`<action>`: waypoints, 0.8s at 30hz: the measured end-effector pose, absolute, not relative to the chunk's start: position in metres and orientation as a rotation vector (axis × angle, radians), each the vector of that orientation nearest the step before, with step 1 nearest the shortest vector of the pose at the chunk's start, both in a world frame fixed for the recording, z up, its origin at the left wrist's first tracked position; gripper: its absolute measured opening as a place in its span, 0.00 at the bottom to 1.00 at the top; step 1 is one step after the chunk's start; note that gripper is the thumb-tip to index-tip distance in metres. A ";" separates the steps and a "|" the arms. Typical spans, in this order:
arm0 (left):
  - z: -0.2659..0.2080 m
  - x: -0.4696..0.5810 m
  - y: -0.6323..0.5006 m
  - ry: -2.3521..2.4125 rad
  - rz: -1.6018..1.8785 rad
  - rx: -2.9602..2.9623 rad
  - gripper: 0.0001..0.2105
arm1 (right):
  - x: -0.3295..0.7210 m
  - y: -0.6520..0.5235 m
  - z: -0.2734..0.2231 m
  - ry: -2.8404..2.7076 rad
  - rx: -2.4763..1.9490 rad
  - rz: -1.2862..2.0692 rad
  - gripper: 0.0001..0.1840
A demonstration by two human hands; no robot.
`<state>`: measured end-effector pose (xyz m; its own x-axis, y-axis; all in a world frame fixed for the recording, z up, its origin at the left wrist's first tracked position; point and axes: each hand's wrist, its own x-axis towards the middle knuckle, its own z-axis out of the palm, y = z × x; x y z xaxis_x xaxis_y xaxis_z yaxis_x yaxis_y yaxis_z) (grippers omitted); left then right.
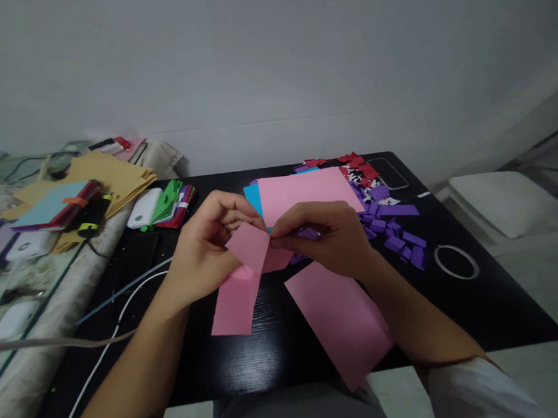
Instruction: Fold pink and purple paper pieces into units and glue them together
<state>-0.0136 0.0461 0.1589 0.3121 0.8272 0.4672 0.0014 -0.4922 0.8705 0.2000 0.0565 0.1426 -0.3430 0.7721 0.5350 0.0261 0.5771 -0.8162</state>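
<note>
A creased piece of pink paper is held up in front of me between both hands. My left hand is closed on its left side, with fingers behind it. The thumb and forefinger of my right hand pinch its right corner. Below my left hand a pink paper strip slants down over the black table; I cannot tell whether it is part of the held piece. A larger pink sheet lies under my right forearm. Behind my hands a stack of pink sheets rests on blue paper.
Purple folded paper pieces and red ones are heaped at the right of the black table. Bundled green strips lie at the left by a white device. A white cable crosses the left side. A white stool stands right.
</note>
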 end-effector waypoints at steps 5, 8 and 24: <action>0.155 -0.018 0.047 0.716 1.155 1.688 0.16 | 0.207 0.058 0.145 -1.842 -0.569 0.954 0.17; 0.154 -0.022 0.048 0.742 0.996 1.734 0.18 | 0.211 0.060 0.147 -2.049 -0.504 0.910 0.22; 0.173 -0.040 0.045 0.950 0.711 1.993 0.06 | 0.209 0.055 0.148 -2.090 -0.640 1.087 0.15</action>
